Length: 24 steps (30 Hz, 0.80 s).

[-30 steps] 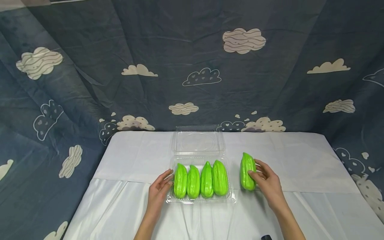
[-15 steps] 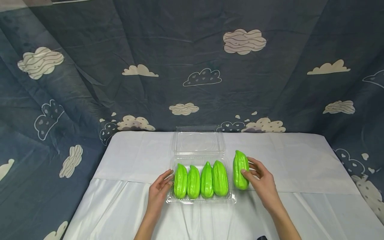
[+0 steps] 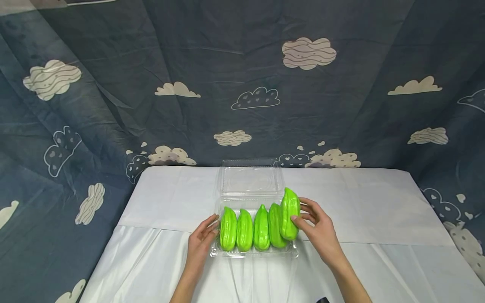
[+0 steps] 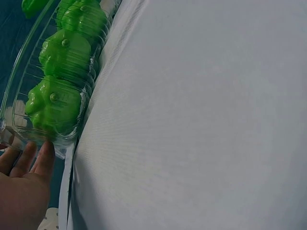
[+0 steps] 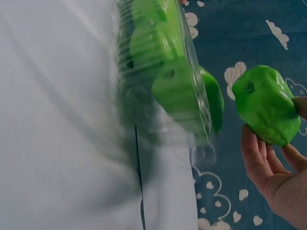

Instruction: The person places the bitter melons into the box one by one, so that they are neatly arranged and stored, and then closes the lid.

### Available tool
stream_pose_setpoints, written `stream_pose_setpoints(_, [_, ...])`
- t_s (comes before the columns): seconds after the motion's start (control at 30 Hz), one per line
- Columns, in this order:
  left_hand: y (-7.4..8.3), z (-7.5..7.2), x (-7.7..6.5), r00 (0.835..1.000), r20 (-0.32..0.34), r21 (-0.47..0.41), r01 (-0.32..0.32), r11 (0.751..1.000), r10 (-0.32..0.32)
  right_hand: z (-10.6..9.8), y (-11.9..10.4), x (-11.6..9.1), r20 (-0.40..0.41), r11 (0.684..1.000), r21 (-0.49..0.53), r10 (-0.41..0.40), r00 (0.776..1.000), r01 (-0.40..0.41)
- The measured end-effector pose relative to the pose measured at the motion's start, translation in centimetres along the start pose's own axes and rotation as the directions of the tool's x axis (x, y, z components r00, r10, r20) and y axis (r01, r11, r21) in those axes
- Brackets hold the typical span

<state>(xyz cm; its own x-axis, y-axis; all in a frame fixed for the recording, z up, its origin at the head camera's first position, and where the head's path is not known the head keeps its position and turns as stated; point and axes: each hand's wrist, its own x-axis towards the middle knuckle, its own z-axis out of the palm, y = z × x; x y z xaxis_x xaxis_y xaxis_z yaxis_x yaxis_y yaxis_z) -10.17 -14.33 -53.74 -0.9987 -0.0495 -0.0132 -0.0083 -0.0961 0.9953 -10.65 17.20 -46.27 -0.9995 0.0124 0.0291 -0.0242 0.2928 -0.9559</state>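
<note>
Reference point: the clear tray (image 3: 254, 254), placed on a white-covered table (image 3: 398, 210). Its lid (image 3: 250, 179) lies open beyond the tray. Contents: four green gourds (image 3: 261, 227) side by side in the tray, long axes running front to back.

Item in hand: a fifth gourd (image 3: 289, 214), held at the right side of the tray and not seated in it. From the right hand (image 3: 320, 233) it lies to the left, on the side facing the tray. Its long axis points toward the lid, narrow tip foremost — close to parallel with the row. Seen from the head, it partly covers the rightmost gourd (image 3: 274, 227); seen from the right wrist, a gap separates it from that gourd and from the tray wall.

Right hand: pinches the fifth gourd between thumb and fingers. This is the nearer hand; the other is at the opposite end of the tray.

Left hand (image 3: 202, 242): fingers extended and slightly apart, tips at the tray's left wall. I cannot tell how firmly they press.

Axis alignment appears acceptable — in my judgement, sideways clearance from the rightmost gourd is the value to watch.
</note>
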Motion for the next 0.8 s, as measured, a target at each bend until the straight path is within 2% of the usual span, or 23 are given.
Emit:
stream_pose_setpoints(0.33, [-0.1,-0.1,0.0,1.0,0.009,0.004,0.001,1.0,-0.001,1.5,-0.3,-0.1,0.054,1.0,0.01,-0.018,0.998,0.017])
stream_pose_setpoints(0.8, [-0.1,-0.1,0.1,1.0,-0.005,0.013,0.01,1.0,-0.01,4.0,-1.2,-0.4,0.094,0.994,0.106,-0.025,0.995,0.015])
